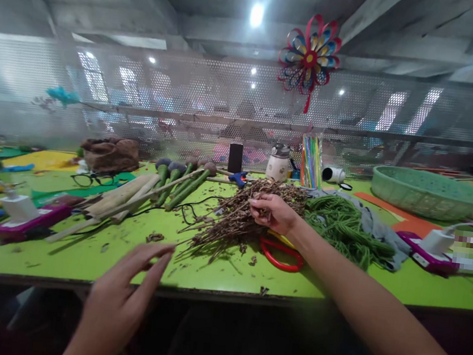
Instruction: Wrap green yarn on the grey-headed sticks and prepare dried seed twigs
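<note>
My right hand (273,211) is closed, its fingers curled at the top of a heap of dried brown plant stalks (230,228). Bits of dry stalk show at its fingertips. Nearer the table's front edge, my left hand (125,290) is slightly blurred, thumb and forefinger brought together in a pinch. Its fingertips are close to the thin stem ends, and whatever lies between them is too small to make out. Red-handled scissors (282,257) lie partly under the heap. A tangle of green yarn (344,227) sits to the right of the stalks.
Green-stemmed pods (190,186) and pale husks (125,196) lie left, near glasses (93,180). Purple power strips (35,223) stand at both sides. Behind are a blue glue gun (238,178), a bottle (278,164), pipe cleaners (311,162) and a green basket (431,195). Crumbs litter the table (216,278).
</note>
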The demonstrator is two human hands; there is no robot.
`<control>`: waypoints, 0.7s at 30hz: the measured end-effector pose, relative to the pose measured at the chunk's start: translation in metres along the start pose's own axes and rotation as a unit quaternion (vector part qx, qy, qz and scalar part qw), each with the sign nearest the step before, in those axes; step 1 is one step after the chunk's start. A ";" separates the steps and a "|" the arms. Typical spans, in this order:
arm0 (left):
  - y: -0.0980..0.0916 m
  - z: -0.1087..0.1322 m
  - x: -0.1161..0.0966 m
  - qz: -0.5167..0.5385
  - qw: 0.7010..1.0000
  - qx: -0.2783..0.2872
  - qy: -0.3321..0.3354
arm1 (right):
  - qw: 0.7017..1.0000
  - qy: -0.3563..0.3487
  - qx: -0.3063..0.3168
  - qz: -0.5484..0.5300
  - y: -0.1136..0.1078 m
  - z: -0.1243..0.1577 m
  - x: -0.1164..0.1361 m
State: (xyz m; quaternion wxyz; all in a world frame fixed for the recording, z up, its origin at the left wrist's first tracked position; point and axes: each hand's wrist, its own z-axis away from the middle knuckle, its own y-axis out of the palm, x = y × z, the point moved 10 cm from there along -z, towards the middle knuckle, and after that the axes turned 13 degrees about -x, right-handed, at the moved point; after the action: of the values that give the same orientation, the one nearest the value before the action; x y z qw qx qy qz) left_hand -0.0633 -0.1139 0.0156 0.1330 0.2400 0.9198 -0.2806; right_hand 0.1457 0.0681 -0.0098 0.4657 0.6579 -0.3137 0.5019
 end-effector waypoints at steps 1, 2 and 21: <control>0.017 -0.018 -0.007 0.012 1.000 0.015 0.001 | 1.000 -0.003 0.003 -0.001 0.000 0.000 0.001; 0.034 -0.033 -0.016 0.011 0.999 0.027 0.011 | 1.000 -0.007 0.005 -0.004 -0.001 0.000 0.003; 0.137 -0.071 -0.027 0.155 0.957 0.177 -0.168 | 0.988 -0.012 -0.138 0.062 -0.022 -0.002 0.012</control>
State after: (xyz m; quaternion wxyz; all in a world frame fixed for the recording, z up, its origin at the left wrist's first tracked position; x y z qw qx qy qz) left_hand 0.0231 0.0170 0.0207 0.2824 0.3490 0.7711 -0.4514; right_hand 0.1679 0.0783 -0.0046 0.5164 0.5726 -0.4256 0.4736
